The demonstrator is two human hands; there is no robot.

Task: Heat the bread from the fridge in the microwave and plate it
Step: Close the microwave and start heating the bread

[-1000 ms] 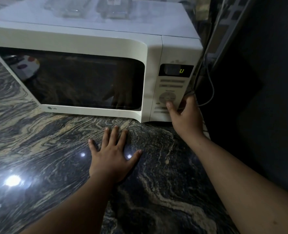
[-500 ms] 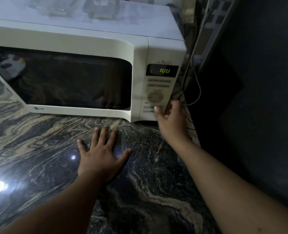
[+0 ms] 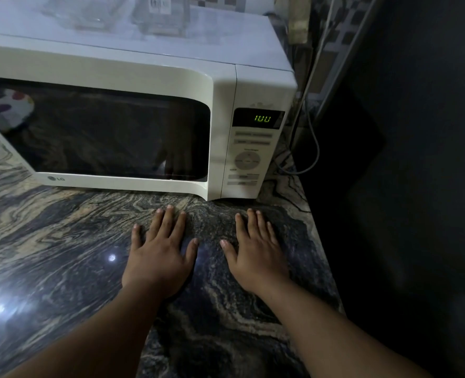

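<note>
Microwave (image 3: 133, 85) on marbled counter (image 3: 48, 236), door closed, window dark. Display (image 3: 258, 118) lit green. Left hand (image 3: 159, 257) and right hand (image 3: 256, 253) lie flat on counter in front of microwave, palms down, fingers spread, empty. Grey cable (image 3: 311, 148) beside control panel (image 3: 249, 159).

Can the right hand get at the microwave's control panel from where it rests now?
Probably yes. The right hand lies flat and empty on the countertop, just in front of the microwave's control panel. Nothing stands between them, so a short lift forward should bring the fingers onto the buttons.
</note>
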